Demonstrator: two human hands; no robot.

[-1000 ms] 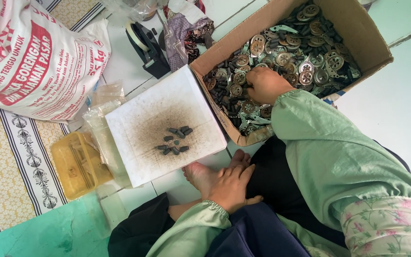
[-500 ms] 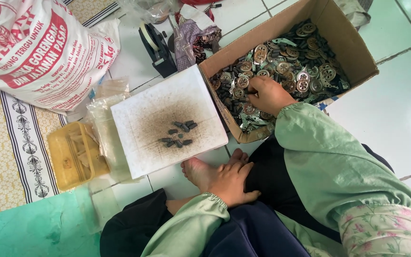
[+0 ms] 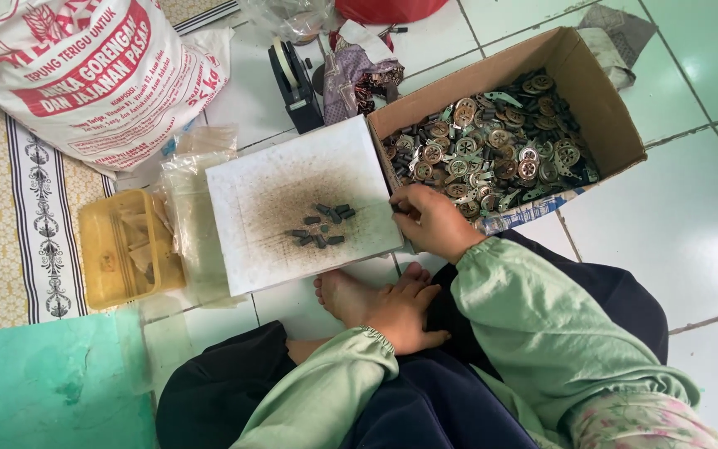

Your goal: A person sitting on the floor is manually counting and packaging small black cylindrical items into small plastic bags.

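Small dark pieces (image 3: pixel 319 226) left of right hand (image 3: pixel 435 223)

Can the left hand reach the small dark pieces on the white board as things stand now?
Probably yes. The left hand rests on the foot just below the white board, and nothing lies between it and the small dark pieces.

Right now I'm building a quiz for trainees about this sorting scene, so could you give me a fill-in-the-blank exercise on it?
1. The right hand pinches a small dark piece at the edge of the ____ board.
2. The round metal parts lie in a ____ box.
3. The left hand rests on a bare ____.
4. The yellow tray sits to the ____ of the board in the picture.

Missing words: white; cardboard; foot; left
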